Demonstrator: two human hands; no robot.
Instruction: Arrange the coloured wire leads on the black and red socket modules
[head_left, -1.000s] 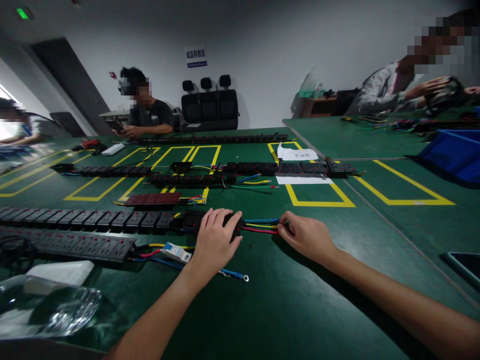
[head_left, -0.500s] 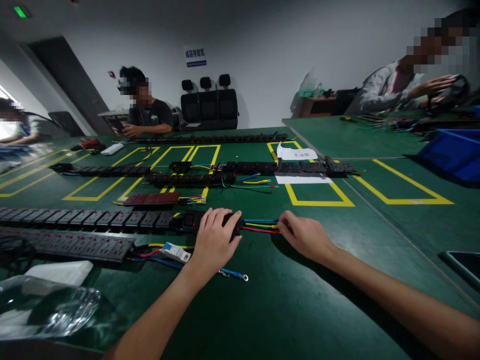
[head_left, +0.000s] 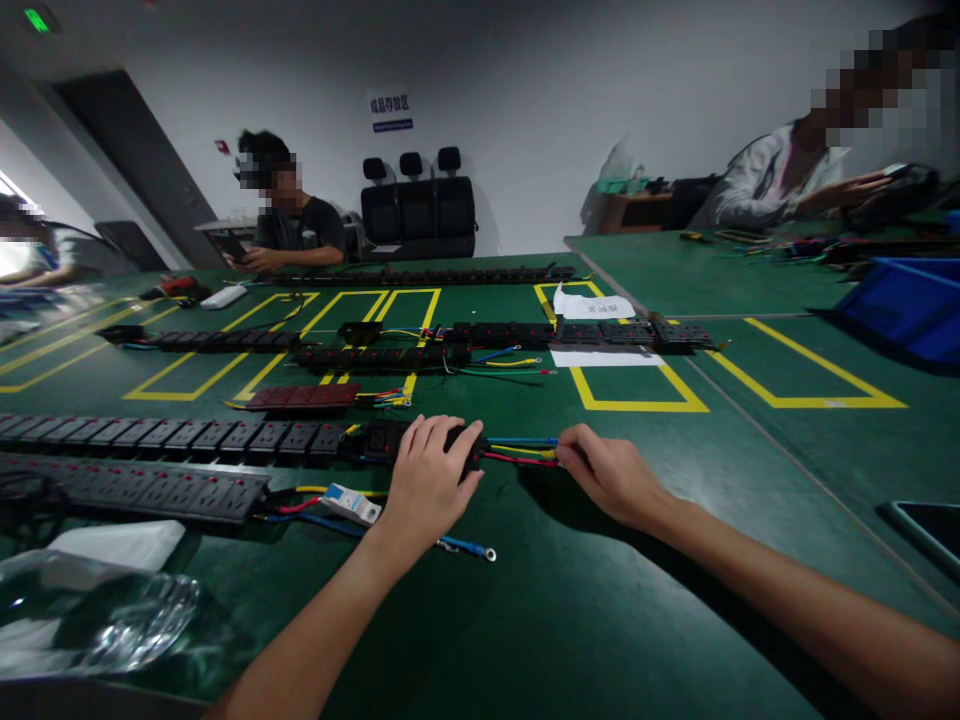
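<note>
A long black socket strip (head_left: pixel 247 437) runs in from the left edge of the table, with blue, yellow and red wires (head_left: pixel 517 450) leaving its right end. Over the strip's end block, my left hand (head_left: pixel 433 470) is wrapped with fingers bent on the far side and thumb on the near side. My right hand (head_left: pixel 611 472) pinches the tips of the wires, its fingers hiding the ends. Nearer me, a second socket strip (head_left: pixel 165 490) has a white circuit breaker (head_left: pixel 351 504) among its wires. A blue wire with a ring terminal (head_left: pixel 487 553) lies below my left hand.
A clear plastic bottle (head_left: pixel 97 615) and a white object (head_left: pixel 120 545) are at near left. Beyond lie a dark red socket block (head_left: pixel 304 399), more black strips (head_left: pixel 382 357) and paper sheets (head_left: pixel 600 306). A blue bin (head_left: pixel 904 310) stands right. Other people sit around the table.
My hands keep the same place and hold. The person at the far right has lowered their hands and the dark object near them.
</note>
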